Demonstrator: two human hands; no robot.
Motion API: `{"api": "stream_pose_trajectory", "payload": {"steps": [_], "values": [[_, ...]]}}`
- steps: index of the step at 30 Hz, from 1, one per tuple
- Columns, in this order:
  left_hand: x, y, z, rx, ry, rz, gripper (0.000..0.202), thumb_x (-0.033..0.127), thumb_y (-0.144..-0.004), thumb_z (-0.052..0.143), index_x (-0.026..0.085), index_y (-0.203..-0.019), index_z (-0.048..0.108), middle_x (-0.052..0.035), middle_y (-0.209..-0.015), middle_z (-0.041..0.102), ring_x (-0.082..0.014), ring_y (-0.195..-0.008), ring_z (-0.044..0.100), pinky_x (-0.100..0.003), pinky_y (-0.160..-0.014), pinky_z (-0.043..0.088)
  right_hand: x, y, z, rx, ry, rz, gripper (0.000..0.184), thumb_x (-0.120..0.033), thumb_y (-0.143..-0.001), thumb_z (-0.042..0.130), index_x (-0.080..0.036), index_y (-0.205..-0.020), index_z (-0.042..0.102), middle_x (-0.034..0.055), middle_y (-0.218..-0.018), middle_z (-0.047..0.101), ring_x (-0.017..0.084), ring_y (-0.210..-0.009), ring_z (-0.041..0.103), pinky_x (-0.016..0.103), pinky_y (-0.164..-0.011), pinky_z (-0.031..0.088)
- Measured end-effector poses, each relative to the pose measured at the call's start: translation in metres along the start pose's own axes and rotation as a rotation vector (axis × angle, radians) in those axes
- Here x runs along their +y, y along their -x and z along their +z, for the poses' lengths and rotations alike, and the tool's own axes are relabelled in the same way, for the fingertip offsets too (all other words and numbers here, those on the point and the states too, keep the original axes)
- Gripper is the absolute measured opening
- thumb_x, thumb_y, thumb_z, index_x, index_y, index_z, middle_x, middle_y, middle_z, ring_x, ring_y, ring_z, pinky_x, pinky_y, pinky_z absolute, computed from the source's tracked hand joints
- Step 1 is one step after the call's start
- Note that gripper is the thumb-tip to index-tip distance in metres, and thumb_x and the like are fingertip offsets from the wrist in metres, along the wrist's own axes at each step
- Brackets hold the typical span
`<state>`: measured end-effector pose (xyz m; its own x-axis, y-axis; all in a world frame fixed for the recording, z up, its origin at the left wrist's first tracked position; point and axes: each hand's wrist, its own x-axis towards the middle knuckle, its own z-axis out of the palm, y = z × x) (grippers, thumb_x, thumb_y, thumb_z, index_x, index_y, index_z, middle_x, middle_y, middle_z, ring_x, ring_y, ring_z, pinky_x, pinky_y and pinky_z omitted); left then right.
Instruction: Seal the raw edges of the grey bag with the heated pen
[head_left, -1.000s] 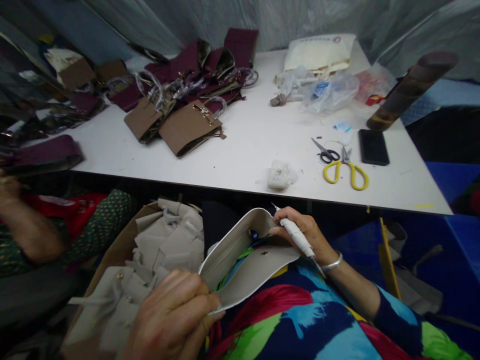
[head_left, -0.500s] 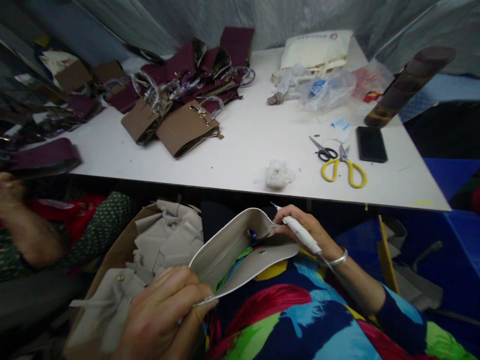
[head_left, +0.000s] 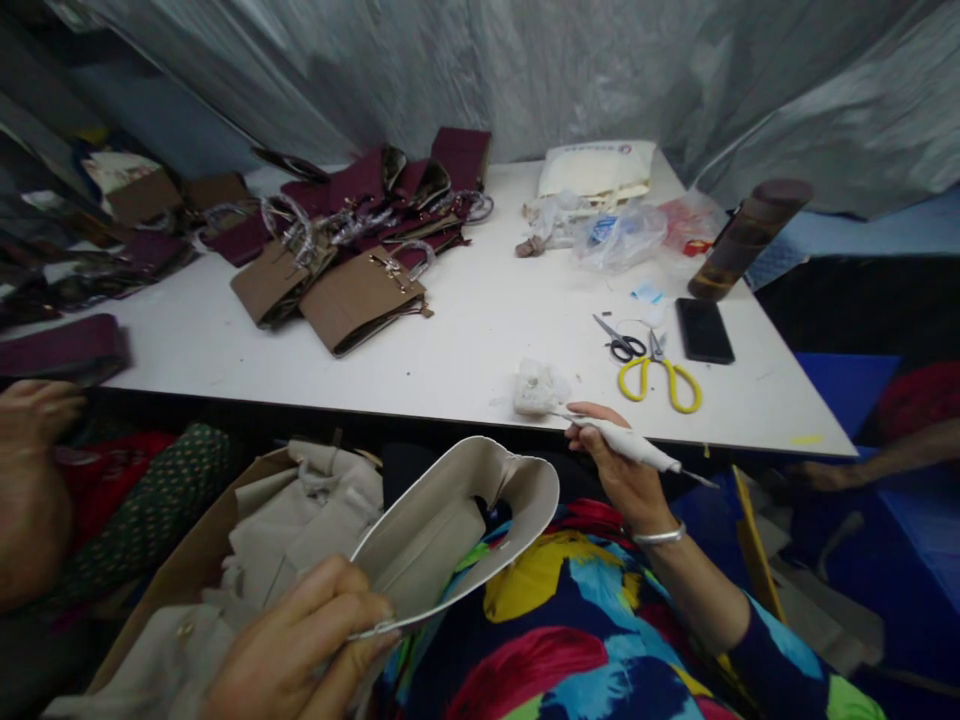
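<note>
My left hand (head_left: 304, 635) is closed on the near edge of an unfinished light-grey handbag body (head_left: 427, 550), whose open mouth faces up over my lap. Between the fingers and thumb of my right hand (head_left: 619, 480) lies a white-wrapped, pen-like tool (head_left: 626, 441) with thin metal points at both ends. Its left tip is at a small white, crumpled-looking block (head_left: 534, 390) by the table's front edge; whether they touch I cannot tell. The right hand is apart from the bag body.
On the white table (head_left: 480, 310) lie yellow-handled scissors (head_left: 660, 382), black scissors (head_left: 624, 342), a phone (head_left: 703, 330), a dark bottle (head_left: 750, 240) and plastic bags (head_left: 622, 238). Brown handbags (head_left: 360, 300) and maroon handbags (head_left: 375, 180) fill the left. A box (head_left: 180, 550) holds grey bags. A co-worker's arm (head_left: 34, 490) is left.
My right hand has left the bag's far corner and moved up to the white block with the tool. My left hand still grips the bag body. The view has tilted upward.
</note>
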<state>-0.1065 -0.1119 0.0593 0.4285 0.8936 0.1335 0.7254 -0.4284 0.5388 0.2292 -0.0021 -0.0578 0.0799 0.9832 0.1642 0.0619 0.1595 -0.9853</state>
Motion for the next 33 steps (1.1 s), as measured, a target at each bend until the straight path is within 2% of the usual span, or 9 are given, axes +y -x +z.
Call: {"api": "stream_pose_trajectory", "payload": {"steps": [3,6,10,14,18,20,23,29,33], "values": [[-0.002,-0.006,0.004,0.051,0.026,-0.042,0.015,0.016,-0.095,0.061,0.024,-0.087,0.070,0.0005,-0.080,0.064,-0.0132,-0.075,0.065,-0.017,-0.068,0.051,0.005,-0.018,-0.005,0.117,0.137,-0.092,0.034,-0.051,-0.102,0.062,-0.021,-0.117,0.070,0.0031,-0.087,0.069,0.017,-0.073,0.065,0.033,-0.074,0.057],[-0.005,-0.013,0.002,0.085,0.047,-0.083,0.015,0.017,-0.094,0.062,0.024,-0.084,0.070,0.0004,-0.080,0.064,-0.0139,-0.075,0.065,-0.019,-0.068,0.051,0.009,-0.032,-0.005,0.135,0.184,-0.137,0.032,-0.050,-0.102,0.061,-0.020,-0.111,0.066,0.0014,-0.081,0.065,0.017,-0.071,0.064,0.033,-0.070,0.055],[-0.018,-0.025,-0.012,0.050,0.114,-0.133,0.018,0.020,-0.095,0.061,0.024,-0.081,0.071,-0.0004,-0.078,0.064,-0.0157,-0.072,0.062,-0.022,-0.064,0.051,0.014,-0.043,0.000,0.127,0.242,-0.176,0.029,-0.049,-0.100,0.065,-0.020,-0.102,0.064,0.0022,-0.086,0.067,0.018,-0.075,0.066,0.034,-0.073,0.054],[-0.025,-0.046,-0.021,-0.067,0.247,-0.144,0.020,0.026,-0.096,0.063,0.024,-0.078,0.072,-0.0006,-0.076,0.064,-0.0170,-0.074,0.062,-0.025,-0.066,0.051,0.017,-0.050,0.003,0.085,0.292,-0.222,0.027,-0.048,-0.100,0.065,-0.021,-0.103,0.066,0.0044,-0.094,0.070,0.020,-0.085,0.068,0.036,-0.082,0.054],[-0.022,-0.073,-0.022,-0.257,0.325,-0.136,0.024,0.026,-0.095,0.063,0.023,-0.073,0.069,0.0006,-0.075,0.062,-0.0149,-0.071,0.060,-0.024,-0.062,0.047,0.020,-0.054,0.004,0.041,0.341,-0.233,0.026,-0.046,-0.101,0.065,-0.021,-0.102,0.066,0.0051,-0.094,0.071,0.021,-0.087,0.069,0.035,-0.082,0.055],[-0.021,-0.088,-0.022,-0.291,0.308,-0.165,0.025,0.025,-0.095,0.062,0.023,-0.072,0.069,0.0009,-0.075,0.062,-0.0145,-0.072,0.061,-0.024,-0.064,0.047,0.019,-0.056,0.004,0.027,0.389,-0.245,0.023,-0.044,-0.101,0.066,-0.021,-0.103,0.067,0.0050,-0.095,0.071,0.021,-0.088,0.069,0.034,-0.082,0.055],[-0.021,-0.110,-0.016,-0.283,0.299,-0.209,0.023,0.021,-0.092,0.063,0.022,-0.070,0.069,0.0011,-0.075,0.061,-0.0142,-0.072,0.061,-0.024,-0.064,0.047,0.017,-0.057,0.006,0.007,0.456,-0.291,0.016,-0.037,-0.102,0.066,-0.022,-0.105,0.067,0.0047,-0.095,0.073,0.020,-0.087,0.070,0.033,-0.082,0.055],[-0.021,-0.147,0.012,-0.273,0.396,-0.237,0.017,0.015,-0.085,0.067,0.020,-0.069,0.070,0.0013,-0.075,0.062,-0.0124,-0.071,0.061,-0.021,-0.063,0.045,0.015,-0.058,0.007,-0.060,0.603,-0.478,0.011,-0.028,-0.100,0.069,-0.020,-0.107,0.066,0.0069,-0.098,0.075,0.021,-0.084,0.070,0.034,-0.079,0.055],[-0.030,-0.157,0.018,-0.245,0.357,-0.232,0.016,0.013,-0.086,0.067,0.020,-0.072,0.070,0.0008,-0.077,0.063,-0.0129,-0.075,0.062,-0.022,-0.066,0.046,0.016,-0.060,0.008,-0.033,0.600,-0.438,0.009,-0.027,-0.101,0.068,-0.021,-0.107,0.066,0.0053,-0.096,0.075,0.020,-0.083,0.070,0.033,-0.078,0.055]]}}
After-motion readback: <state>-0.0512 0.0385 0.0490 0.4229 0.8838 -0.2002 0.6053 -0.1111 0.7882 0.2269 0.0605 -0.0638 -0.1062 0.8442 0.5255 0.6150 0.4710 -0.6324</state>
